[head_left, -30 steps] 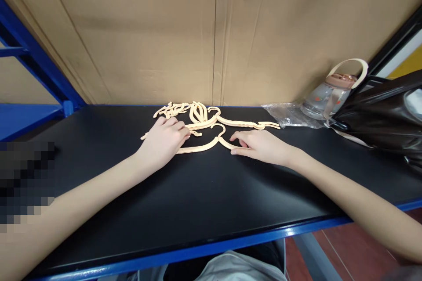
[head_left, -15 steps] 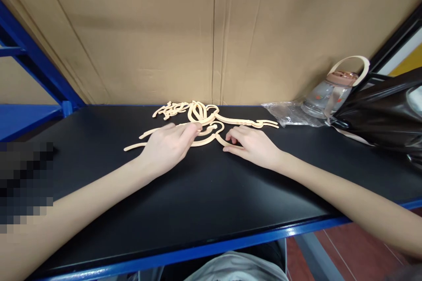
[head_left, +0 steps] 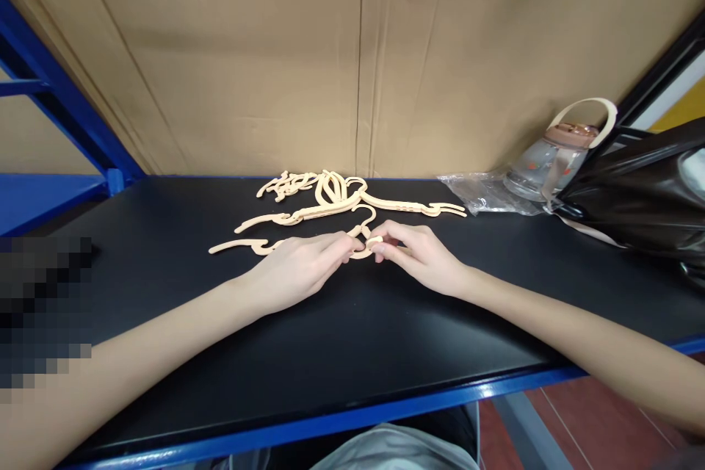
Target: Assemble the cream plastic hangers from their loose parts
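On the black table top lies a cream plastic clothes hanger (head_left: 238,244), its hook (head_left: 369,214) pointing away from me and its middle partly hidden by my hands. My left hand (head_left: 308,264) is closed on a small curved cream hanger piece (head_left: 360,253) over that hanger's middle. From the other side, the fingers of my right hand (head_left: 416,253) pinch the rounded end of the same piece. Just behind lies a second stack of cream hangers (head_left: 330,210) with arms spread left and right. How the held piece meets the hanger below is hidden by my fingers.
Behind the hangers is a pile of loose cream curved pieces (head_left: 294,182). A clear plastic bag (head_left: 476,193) and a water bottle (head_left: 548,161) with a looped handle stand at the right, next to a shiny black bag (head_left: 650,198). A cardboard wall (head_left: 247,73) closes the back.
My left hand has moved right and nearer to me with the curved piece. My right hand has closed its fingers on the piece's end, where before it rested by the hanger's right arm.
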The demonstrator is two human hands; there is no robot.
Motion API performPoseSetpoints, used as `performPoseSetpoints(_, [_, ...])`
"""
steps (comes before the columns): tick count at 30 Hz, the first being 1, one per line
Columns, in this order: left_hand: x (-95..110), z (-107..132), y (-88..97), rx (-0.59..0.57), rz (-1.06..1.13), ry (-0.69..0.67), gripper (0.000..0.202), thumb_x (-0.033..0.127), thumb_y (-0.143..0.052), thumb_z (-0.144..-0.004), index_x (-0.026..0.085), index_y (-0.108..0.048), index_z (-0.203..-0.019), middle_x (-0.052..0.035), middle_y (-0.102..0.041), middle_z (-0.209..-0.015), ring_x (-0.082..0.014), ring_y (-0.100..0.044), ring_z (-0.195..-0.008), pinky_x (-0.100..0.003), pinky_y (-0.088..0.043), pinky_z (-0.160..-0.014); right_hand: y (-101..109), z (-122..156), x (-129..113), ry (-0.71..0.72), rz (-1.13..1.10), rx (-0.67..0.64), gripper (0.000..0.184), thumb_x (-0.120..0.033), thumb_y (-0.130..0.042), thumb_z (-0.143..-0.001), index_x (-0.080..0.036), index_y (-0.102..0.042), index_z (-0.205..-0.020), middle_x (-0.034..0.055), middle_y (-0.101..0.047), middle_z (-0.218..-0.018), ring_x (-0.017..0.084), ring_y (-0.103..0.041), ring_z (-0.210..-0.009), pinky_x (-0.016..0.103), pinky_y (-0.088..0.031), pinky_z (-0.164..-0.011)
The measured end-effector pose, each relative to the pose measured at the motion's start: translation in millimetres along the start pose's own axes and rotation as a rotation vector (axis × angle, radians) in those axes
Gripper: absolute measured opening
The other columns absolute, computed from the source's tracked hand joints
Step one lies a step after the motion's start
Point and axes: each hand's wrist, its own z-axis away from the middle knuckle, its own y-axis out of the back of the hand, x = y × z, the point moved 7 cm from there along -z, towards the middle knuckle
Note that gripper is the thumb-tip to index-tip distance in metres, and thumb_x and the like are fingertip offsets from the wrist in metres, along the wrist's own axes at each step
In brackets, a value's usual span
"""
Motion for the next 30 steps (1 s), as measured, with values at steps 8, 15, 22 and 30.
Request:
performPoseSetpoints(8, [4,-1,-2.5,-0.023,-0.017,-0.038,0.029,0.029,-0.039,-0.097,0.022,-0.051,-0.122,-0.0039,-0.069,-0.111,-0.0166,-0.068,-0.089,-0.025,-0.052,-0.070,3,0,5,-0.088,0.016,0.060,0.024,-0.033,-0.042,-0.096,-0.020,-0.050,-0.078,-0.0024,-0.060,-0.065,0.010,-0.055,-0.060,0.022,-0.040,-0.061])
performPoseSetpoints(15, [0,-1,0.1,-0.010,0.054,0.051,0.046,0.028,-0.041,-0.095,0.021,-0.038,-0.141,-0.0013,-0.071,-0.091,-0.0133,-0.067,-0.074,-0.021,-0.048,-0.058,16,-1,19,-0.192,-0.341,0.259,0.026,-0.041,-0.053,-0.089,-0.019,-0.055,-0.075,-0.0032,-0.056,-0.064,0.010,-0.056,-0.062,0.023,-0.046,-0.064])
performPoseSetpoints(22, [3,-8,1.2,0.044,0.197,0.206,0.029,0.031,-0.043,-0.094,0.020,-0.057,-0.118,-0.0034,-0.066,-0.103,-0.0156,-0.063,-0.091,-0.026,-0.051,-0.076,58,-2,12,-0.118,-0.272,0.456,0.023,-0.035,-0.058,-0.087,-0.018,-0.059,-0.072,-0.0018,-0.059,-0.068,0.009,-0.053,-0.063,0.022,-0.044,-0.062])
performPoseSetpoints(30, [31,-35,-27.9,-0.097,0.054,-0.027,0.036,0.032,-0.045,-0.095,0.023,-0.053,-0.129,-0.0060,-0.055,-0.134,-0.0241,-0.048,-0.124,-0.044,-0.033,-0.109,88,1,15,-0.068,-0.063,0.543,0.030,-0.040,-0.047,-0.094,-0.018,-0.064,-0.103,0.0029,-0.072,-0.082,0.013,-0.064,-0.073,0.026,-0.047,-0.071])
